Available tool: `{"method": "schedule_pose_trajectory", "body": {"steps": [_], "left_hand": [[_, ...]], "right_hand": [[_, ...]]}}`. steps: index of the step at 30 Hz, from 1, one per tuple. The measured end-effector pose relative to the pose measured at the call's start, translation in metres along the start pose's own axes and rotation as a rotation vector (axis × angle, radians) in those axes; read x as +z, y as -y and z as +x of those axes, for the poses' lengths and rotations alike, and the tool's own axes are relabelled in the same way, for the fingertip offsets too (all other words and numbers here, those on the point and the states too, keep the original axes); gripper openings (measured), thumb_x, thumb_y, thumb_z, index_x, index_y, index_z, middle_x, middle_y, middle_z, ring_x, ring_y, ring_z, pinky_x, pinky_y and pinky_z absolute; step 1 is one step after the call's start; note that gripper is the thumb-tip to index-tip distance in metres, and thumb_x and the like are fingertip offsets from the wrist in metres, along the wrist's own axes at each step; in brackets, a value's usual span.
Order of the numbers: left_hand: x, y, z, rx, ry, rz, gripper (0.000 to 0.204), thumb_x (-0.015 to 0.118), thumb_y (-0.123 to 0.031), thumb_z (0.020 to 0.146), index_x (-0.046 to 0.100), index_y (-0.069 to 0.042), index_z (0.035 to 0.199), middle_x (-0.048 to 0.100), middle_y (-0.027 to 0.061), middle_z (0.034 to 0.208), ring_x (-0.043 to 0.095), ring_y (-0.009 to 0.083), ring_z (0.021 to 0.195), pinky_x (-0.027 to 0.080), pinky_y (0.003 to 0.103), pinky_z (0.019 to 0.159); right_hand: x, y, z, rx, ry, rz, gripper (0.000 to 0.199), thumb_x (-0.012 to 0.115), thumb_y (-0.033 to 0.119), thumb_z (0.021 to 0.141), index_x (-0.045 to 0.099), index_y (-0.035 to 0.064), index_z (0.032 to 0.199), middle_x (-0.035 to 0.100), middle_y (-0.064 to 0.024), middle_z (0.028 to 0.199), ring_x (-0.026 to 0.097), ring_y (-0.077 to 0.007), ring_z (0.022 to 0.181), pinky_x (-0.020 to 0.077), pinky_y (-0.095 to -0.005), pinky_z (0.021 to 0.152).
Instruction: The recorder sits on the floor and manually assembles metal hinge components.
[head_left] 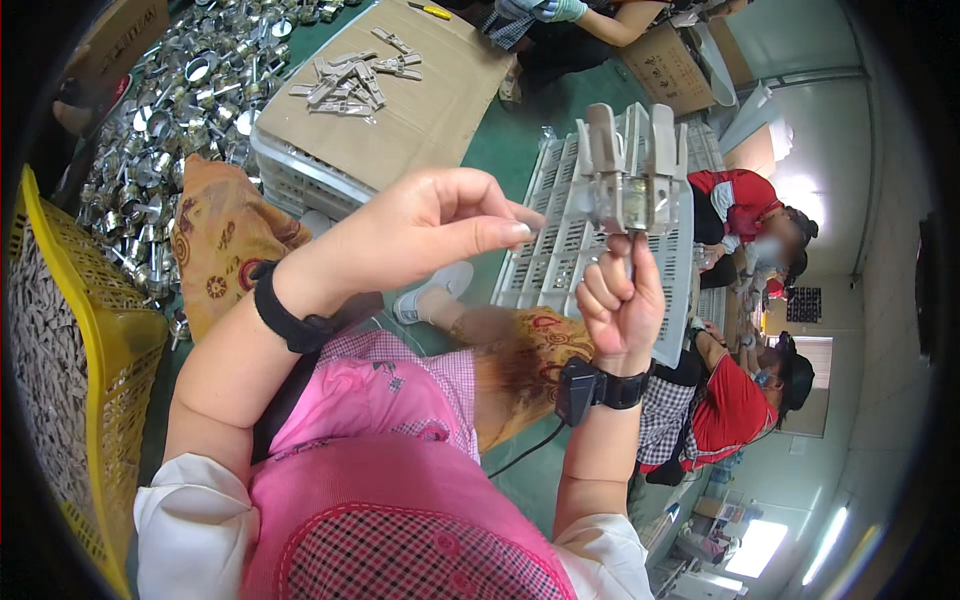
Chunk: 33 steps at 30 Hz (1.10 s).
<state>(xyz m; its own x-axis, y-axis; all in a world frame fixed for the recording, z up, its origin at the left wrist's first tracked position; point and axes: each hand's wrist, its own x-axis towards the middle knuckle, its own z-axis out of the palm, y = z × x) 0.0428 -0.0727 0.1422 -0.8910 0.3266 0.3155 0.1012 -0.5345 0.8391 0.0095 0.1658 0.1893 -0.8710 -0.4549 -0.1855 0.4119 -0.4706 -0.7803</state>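
- Metal bracket (630, 185), silvery, with upright prongs, held up in front of the white crate (560, 250); gripped from below by the right hand (618, 310), fingers curled tight round its lower stem.
- Left hand (430, 230) just beside the bracket, not touching; thumb and forefinger drawn near each other, other fingers bent loosely, holding nothing visible.
- Judged as mid-work on one piece: held up, looks assembled; whether fully fitted cannot be told.
- Done, by the look of it: about ten similar grey parts (350, 80) lying in a loose bunch on the cardboard sheet (420, 110); exact count unclear from overlap.
- Left to do, seemingly much: heap of shiny rings (190, 110) on the floor, far too many to count; yellow basket (110, 340) full of small grey pieces, likewise uncountable.
- One bracket in hand; two wristbands, one per wrist.
- One white crate near the hands, another pale crate (300, 175) under the cardboard.
- At least two other people in red tops (735, 395) at the right, one more at the top edge.
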Motion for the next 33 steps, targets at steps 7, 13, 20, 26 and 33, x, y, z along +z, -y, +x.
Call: {"method": "schedule_pose_trajectory", "body": {"steps": [7,13,20,26,33], "left_hand": [[-0.003,0.008,0.005,0.027,-0.042,0.058,0.021,0.046,-0.02,0.094,0.054,-0.001,0.091,0.058,0.0189,0.113,0.056,0.0219,0.105,0.042,0.031,0.09],[0.014,0.039,0.024,-0.135,-0.191,-0.42,0.059,0.038,-0.046,0.093,0.037,0.004,0.125,0.054,0.0173,0.116,0.053,0.0228,0.106,0.04,0.034,0.094],[0.021,0.046,0.019,-0.161,-0.02,-0.701,0.068,0.03,-0.053,0.092,0.042,0.005,0.124,0.055,0.0171,0.112,0.055,0.0231,0.103,0.043,0.034,0.091],[0.032,0.031,0.016,-0.118,-0.106,-0.484,0.06,0.036,-0.046,0.094,0.048,0.008,0.118,0.06,0.0164,0.1,0.059,0.0215,0.094,0.046,0.031,0.085],[0.03,0.029,0.013,-0.126,-0.148,-0.464,0.051,0.04,-0.039,0.095,0.052,0.007,0.111,0.062,0.0161,0.094,0.062,0.0211,0.087,0.048,0.029,0.08]], "right_hand": [[-0.003,0.01,-0.002,-0.025,-0.026,-0.021,0.029,0.034,0.03,0.097,0.049,0.0066,0.09,0.024,0.0071,0.048,0.019,-0.0044,0.039,0.0177,-0.0193,0.034],[0.001,0.009,-0.008,0.0,0.03,0.055,0.03,0.033,0.031,0.097,0.049,0.0066,0.091,0.024,0.0071,0.048,0.019,-0.0045,0.039,0.0181,-0.0194,0.034],[-0.004,0.01,-0.013,-0.024,0.002,0.04,0.031,0.032,0.031,0.097,0.05,0.0057,0.093,0.024,0.0072,0.048,0.019,-0.0045,0.038,0.0188,-0.0188,0.034],[-0.011,0.011,-0.009,-0.044,-0.008,0.006,0.032,0.032,0.031,0.097,0.051,0.0056,0.092,0.024,0.0073,0.048,0.019,-0.0042,0.039,0.0187,-0.0188,0.034],[-0.012,0.014,-0.012,-0.048,0.001,-0.021,0.031,0.032,0.031,0.097,0.05,0.0063,0.09,0.024,0.0072,0.048,0.019,-0.0047,0.038,0.0184,-0.019,0.034]]}}
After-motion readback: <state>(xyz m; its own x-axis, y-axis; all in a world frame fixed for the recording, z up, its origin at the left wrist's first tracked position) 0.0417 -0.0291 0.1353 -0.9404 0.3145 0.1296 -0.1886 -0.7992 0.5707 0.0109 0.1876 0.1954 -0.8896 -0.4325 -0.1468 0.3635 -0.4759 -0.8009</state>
